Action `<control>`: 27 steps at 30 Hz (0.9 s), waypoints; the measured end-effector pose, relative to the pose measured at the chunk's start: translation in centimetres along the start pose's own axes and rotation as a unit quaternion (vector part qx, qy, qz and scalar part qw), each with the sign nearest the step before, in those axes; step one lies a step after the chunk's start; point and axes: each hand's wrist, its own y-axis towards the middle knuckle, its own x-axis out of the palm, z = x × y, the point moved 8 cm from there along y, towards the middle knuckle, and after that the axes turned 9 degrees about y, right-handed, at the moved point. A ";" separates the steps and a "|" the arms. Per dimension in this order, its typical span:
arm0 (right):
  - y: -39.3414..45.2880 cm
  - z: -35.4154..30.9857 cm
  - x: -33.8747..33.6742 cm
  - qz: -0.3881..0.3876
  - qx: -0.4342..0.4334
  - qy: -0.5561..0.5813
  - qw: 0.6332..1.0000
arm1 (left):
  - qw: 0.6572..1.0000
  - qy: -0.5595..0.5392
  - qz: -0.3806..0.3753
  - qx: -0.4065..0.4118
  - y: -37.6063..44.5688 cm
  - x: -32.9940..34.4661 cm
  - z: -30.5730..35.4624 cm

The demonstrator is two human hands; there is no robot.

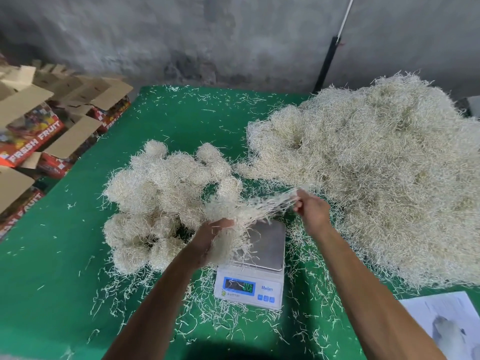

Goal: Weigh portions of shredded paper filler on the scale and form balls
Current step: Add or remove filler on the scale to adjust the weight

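Above the scale (262,253), left hand (211,240) is clutching a paper portion (233,224); right hand (313,210) is pinching its stretched strands.

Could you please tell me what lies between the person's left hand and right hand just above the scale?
In the head view, a stretched hank of shredded paper spans from the left hand to the right hand, pulled taut over the scale.

Legible text: "FRESH FRUIT" in white capitals on the red side of a cardboard carton (33,141) at left, with a partly cut-off repeat on a lower carton (20,211). Brand "Meilen" on the front panel of the scale (249,288); its green display digits are too blurred to read.
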 end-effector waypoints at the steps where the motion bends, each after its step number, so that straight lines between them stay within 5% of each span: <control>1: 0.7 -0.8 -1.3 0.026 -0.009 0.014 1.000 | 1.000 0.002 -0.002 -0.009 -0.1 -0.2 -0.3; 5: 2.1 -3.6 -4.9 0.107 -0.044 0.124 0.986 | 0.998 -0.045 0.043 -0.021 0.4 -1.3 -2.2; 7: 2.8 -4.3 -5.1 0.079 -0.043 0.115 0.989 | 0.996 -0.050 0.076 -0.022 0.6 -1.6 -2.8; 12: 1.6 0.4 -2.9 -0.047 0.068 -0.174 0.981 | 0.996 -0.030 0.072 -0.033 1.1 0.3 -3.6; 16: -0.4 2.3 -1.2 -0.062 -0.026 -0.372 0.926 | 0.998 -0.018 0.010 -0.060 1.4 1.9 -3.3; 18: -1.4 3.5 0.9 -0.155 -0.043 -0.358 0.920 | 0.996 -0.011 -0.003 -0.085 1.2 2.2 -3.1; 21: -3.7 6.5 4.0 -0.282 0.083 -0.258 0.921 | 0.992 0.015 0.047 -0.117 1.5 1.2 -3.2; 27: -1.8 3.7 3.0 -0.226 0.021 -0.261 0.938 | 0.995 -0.064 0.000 -0.081 0.0 1.6 -1.1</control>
